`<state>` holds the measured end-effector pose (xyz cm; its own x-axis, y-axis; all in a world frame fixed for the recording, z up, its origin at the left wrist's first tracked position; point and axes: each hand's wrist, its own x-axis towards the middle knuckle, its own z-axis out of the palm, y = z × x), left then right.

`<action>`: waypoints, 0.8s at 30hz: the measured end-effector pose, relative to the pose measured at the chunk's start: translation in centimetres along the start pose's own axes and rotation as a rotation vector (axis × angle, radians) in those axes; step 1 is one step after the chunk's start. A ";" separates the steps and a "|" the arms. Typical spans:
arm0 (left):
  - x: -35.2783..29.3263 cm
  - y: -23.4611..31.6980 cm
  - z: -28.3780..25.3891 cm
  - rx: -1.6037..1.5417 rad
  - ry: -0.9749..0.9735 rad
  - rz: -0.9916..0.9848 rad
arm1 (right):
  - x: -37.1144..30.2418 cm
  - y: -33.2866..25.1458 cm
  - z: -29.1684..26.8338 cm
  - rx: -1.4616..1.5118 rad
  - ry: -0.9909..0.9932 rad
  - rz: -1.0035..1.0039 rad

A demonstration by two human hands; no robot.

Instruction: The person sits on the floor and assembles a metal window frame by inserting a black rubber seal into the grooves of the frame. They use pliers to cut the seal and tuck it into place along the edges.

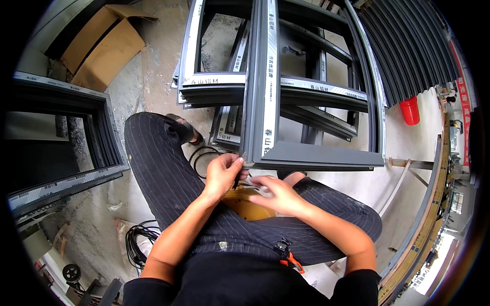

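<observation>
A dark grey metal window frame (326,155) with pale printed film strips lies in front of me, its near left corner between my hands. My left hand (220,176) is closed at that corner, thumb against the edge. A small dark piece shows below its fingers, too little to name. Just right of it, under the frame's near edge, my right hand (279,196) has its fingers bent and drawn together. A pale blur at its fingertips hides what they hold. Between my legs, below both hands, is a round yellow object (250,206), partly covered.
More frames are stacked beneath and beyond this one. Another frame stack (66,186) stands at left, with a cardboard box (109,56) behind it. Black cable (140,242) lies coiled by my left leg. Dark profiles (408,46) and a red bucket (410,111) are far right.
</observation>
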<state>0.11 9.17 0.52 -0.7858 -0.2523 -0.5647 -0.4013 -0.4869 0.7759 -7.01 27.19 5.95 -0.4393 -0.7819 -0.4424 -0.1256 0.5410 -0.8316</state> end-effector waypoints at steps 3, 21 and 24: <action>-0.3 0.2 0.0 -0.112 -0.020 -0.074 | 3.2 3.2 3.8 0.298 -0.138 0.046; -1.6 0.6 -0.9 -0.267 -0.116 -0.226 | -4.4 0.8 -5.9 -0.280 0.479 -0.064; -1.9 0.8 -0.6 -0.212 -0.169 -0.213 | -3.8 1.2 -6.0 -0.387 0.497 -0.096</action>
<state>1.57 8.71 2.07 -0.7690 0.0069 -0.6392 -0.4719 -0.6808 0.5603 -10.79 32.68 8.64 -0.7591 -0.6453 -0.0861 -0.4559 0.6213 -0.6373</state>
